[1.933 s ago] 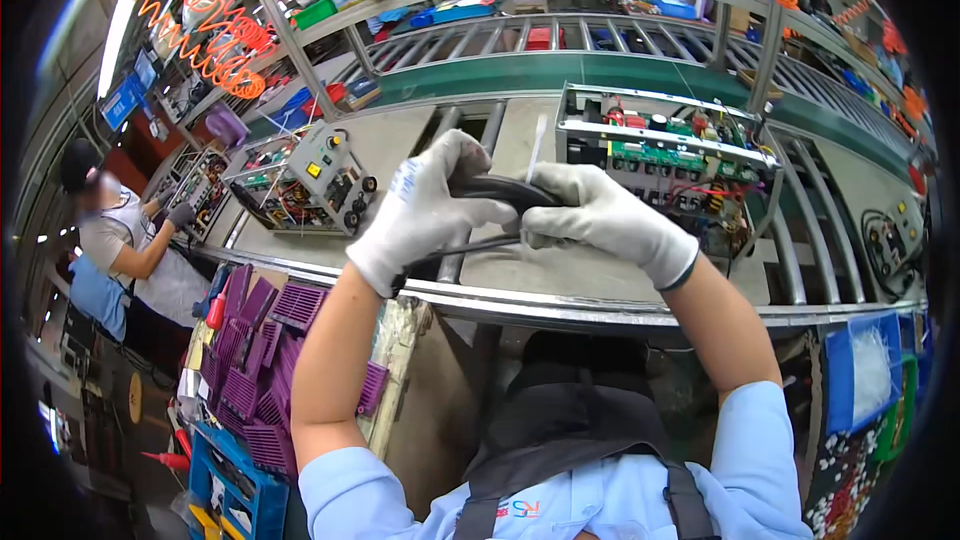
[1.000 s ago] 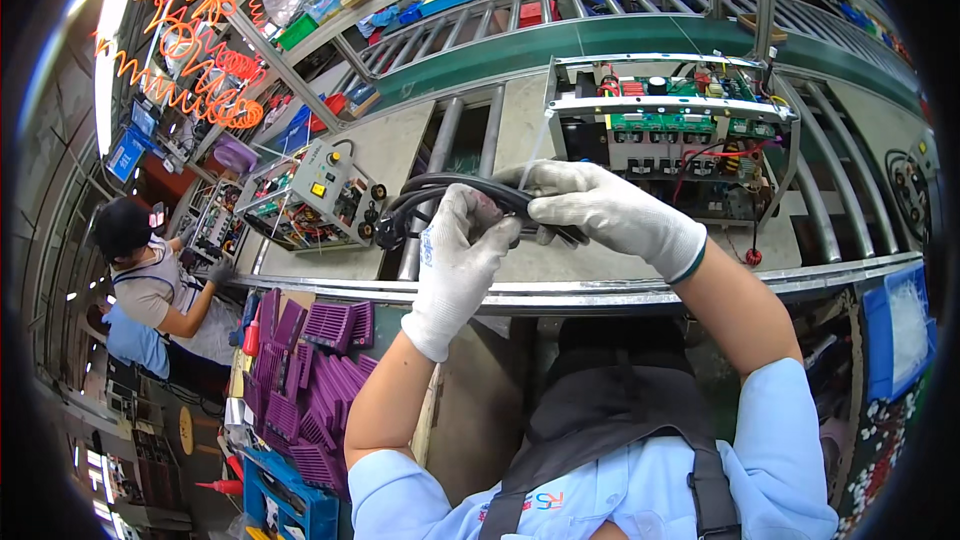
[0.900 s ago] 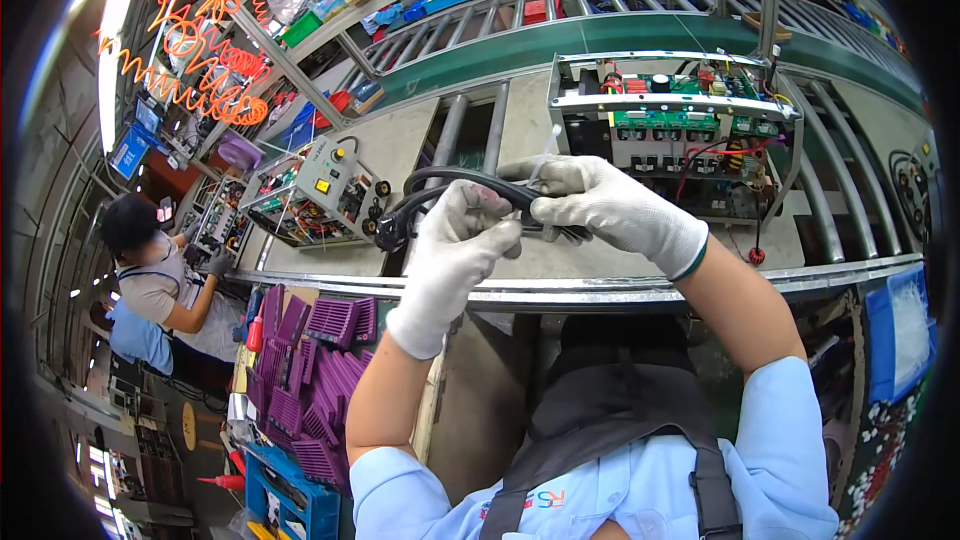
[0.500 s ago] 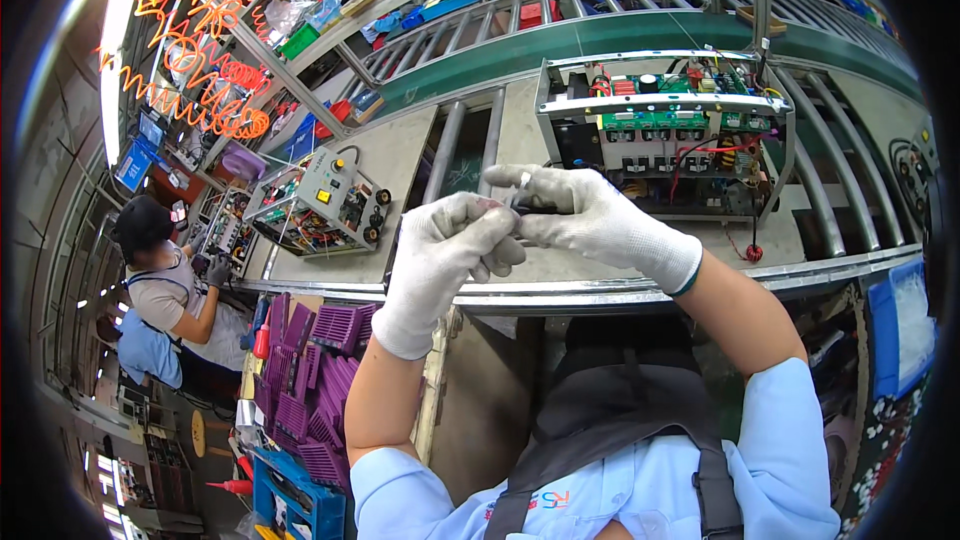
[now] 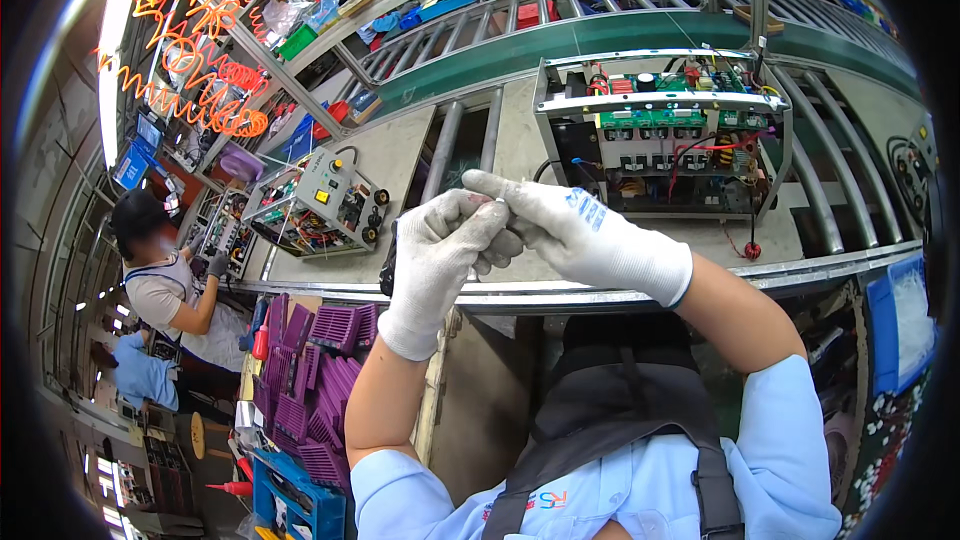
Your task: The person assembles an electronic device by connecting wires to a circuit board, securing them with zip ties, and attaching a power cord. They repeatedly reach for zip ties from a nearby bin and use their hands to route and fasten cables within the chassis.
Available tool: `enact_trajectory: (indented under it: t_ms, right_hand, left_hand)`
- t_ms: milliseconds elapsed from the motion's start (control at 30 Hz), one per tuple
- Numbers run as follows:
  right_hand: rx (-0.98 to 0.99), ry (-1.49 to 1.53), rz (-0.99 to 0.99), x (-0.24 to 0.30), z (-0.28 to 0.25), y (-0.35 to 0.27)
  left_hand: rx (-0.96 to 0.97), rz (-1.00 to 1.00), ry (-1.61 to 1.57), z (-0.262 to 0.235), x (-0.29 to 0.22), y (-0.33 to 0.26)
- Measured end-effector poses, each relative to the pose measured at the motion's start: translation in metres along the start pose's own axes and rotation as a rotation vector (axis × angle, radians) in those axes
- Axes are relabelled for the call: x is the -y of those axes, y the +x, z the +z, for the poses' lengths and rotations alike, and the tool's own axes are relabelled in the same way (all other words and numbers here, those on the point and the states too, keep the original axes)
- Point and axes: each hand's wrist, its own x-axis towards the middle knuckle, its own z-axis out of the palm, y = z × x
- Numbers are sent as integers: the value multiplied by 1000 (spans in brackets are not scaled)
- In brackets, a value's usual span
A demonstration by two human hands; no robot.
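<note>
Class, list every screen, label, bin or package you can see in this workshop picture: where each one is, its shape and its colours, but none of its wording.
Screen: far left, small blue rectangle.
Blue bin: right edge, holding a clear plastic bag.
Blue crate: lower left, on the floor.
Printed mark on the right hand's glove: small, blue on white.

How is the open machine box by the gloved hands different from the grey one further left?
The open metal chassis is bigger and bare-sided, showing green circuit boards and red wires. The grey unit is smaller, tilted, with a front panel bearing a yellow button and black knobs. Both sit on the conveyor line, wiring visible inside.
</note>
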Motion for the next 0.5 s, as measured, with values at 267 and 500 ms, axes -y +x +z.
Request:
enact_trajectory:
  t_ms: [267, 500]
  right_hand:
    - [-120, -89, 83, -20, 7, -4]
    - [-107, 145, 236, -14, 9, -7]
  left_hand:
    - [-316, 375, 408, 22, 23, 3]
    - [-334, 356, 492, 26, 20, -1]
